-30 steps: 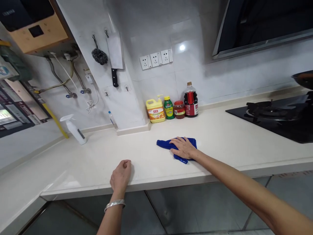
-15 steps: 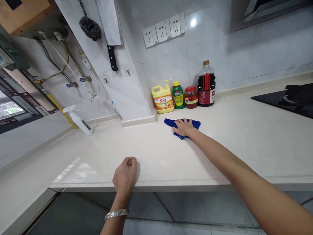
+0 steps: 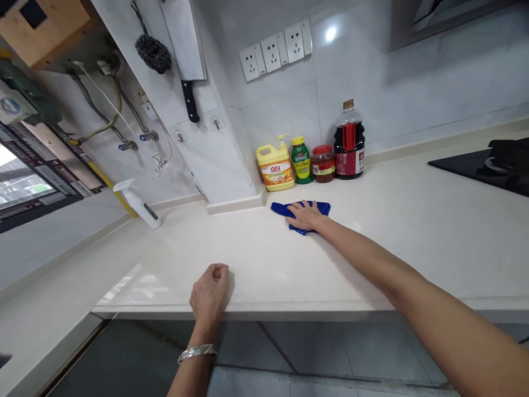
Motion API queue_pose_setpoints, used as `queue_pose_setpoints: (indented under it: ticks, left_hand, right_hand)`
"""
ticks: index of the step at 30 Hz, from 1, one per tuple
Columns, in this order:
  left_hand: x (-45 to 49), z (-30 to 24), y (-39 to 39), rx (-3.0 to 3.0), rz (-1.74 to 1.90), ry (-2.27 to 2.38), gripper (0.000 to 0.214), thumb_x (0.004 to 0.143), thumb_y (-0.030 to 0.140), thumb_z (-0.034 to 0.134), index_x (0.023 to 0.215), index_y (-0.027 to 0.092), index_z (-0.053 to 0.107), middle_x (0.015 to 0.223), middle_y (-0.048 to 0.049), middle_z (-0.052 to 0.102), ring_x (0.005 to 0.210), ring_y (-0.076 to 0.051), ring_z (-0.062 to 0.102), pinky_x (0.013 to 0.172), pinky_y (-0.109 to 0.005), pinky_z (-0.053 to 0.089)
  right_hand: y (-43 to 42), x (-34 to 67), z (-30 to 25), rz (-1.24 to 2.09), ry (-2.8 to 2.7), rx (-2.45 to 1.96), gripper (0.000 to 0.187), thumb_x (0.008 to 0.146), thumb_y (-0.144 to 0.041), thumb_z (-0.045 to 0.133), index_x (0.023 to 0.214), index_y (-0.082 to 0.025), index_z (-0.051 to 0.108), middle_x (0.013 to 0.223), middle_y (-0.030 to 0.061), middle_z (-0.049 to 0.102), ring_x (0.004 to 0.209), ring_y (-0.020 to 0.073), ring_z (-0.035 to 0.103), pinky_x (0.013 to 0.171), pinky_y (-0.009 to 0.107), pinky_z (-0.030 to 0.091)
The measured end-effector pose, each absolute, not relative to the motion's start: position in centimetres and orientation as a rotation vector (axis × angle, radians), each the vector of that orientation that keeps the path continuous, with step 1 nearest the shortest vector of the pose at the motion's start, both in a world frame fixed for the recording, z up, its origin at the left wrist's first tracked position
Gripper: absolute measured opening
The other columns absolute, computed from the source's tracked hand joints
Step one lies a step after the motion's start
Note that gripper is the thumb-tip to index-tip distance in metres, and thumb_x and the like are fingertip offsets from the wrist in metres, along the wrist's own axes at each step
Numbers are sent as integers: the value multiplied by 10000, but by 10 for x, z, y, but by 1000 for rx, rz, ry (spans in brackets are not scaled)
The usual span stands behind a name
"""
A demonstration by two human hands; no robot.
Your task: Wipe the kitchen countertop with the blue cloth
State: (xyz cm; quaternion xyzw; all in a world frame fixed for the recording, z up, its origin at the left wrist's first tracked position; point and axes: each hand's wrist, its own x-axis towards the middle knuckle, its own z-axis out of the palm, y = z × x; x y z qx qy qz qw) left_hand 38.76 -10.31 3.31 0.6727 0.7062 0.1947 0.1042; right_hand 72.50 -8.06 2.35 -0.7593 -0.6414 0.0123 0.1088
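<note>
blue cloth point(image 3: 281, 209) slid slightly left | right hand point(image 3: 305, 215): fingers spread atop it | left hand point(image 3: 210, 291): fingers curled in

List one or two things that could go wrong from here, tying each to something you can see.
1. The right grip lies flat on the blue cloth, just in front of the yellow detergent jug; pushing farther back might knock it.
2. The cleaver hangs on the column above the counter; a bump could bring it down.
</note>
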Motion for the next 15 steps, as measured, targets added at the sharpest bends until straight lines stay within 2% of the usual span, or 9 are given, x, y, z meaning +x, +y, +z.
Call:
queue_pose_setpoints:
  ticks: [8,15]
  left_hand:
    - [388,35,-104,1986,575,2084,382,881,492,376,1045,333,681,1056,-79,722,1050,-348,617,823,-401,420]
    - [388,38,-108,2006,560,2074,421,882,491,351,1099,322,670,1074,-102,712,1031,-349,617,815,-402,431]
  right_hand:
    - [-151,709,17,73,-2123,-1937,669,953,-572,396,1525,-224,407,1616,98,340,1473,404,244,1165,699,160]
    - [-223,737,13,155,-2147,-1769,620,938,-576,464,1487,-288,469,1603,50,380,1493,361,246,1199,646,133]
